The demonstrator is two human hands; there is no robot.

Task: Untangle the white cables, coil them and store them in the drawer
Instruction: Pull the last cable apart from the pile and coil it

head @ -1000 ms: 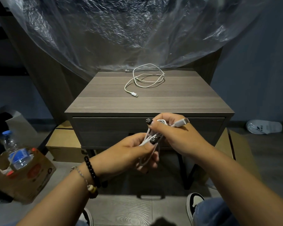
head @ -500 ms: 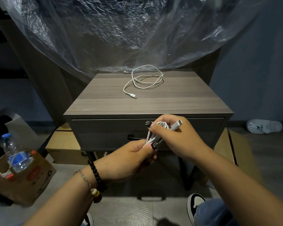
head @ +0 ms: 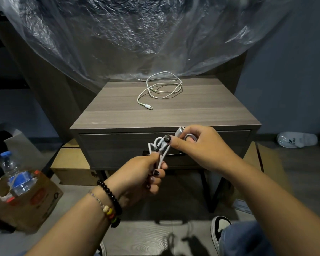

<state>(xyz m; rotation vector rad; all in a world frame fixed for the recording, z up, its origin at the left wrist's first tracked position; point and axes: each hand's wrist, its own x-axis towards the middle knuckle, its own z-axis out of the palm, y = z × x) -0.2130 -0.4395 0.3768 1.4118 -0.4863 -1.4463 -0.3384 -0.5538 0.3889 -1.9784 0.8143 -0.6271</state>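
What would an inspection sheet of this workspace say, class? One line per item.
Surface: nightstand top, bare but for one cable.
Job's things: drawer shut; nothing stored yet.
Clutter: water bottle in cardboard box on floor.
Grippers: left hand and right hand both grip the held cable.
Cables: loose cable lies uncoiled on top.
Surroundings: plastic sheet behind; slipper on floor.

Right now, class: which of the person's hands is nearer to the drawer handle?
Left. The left hand sits directly in front of the drawer handle, covering part of it; the right hand is up and to its right.
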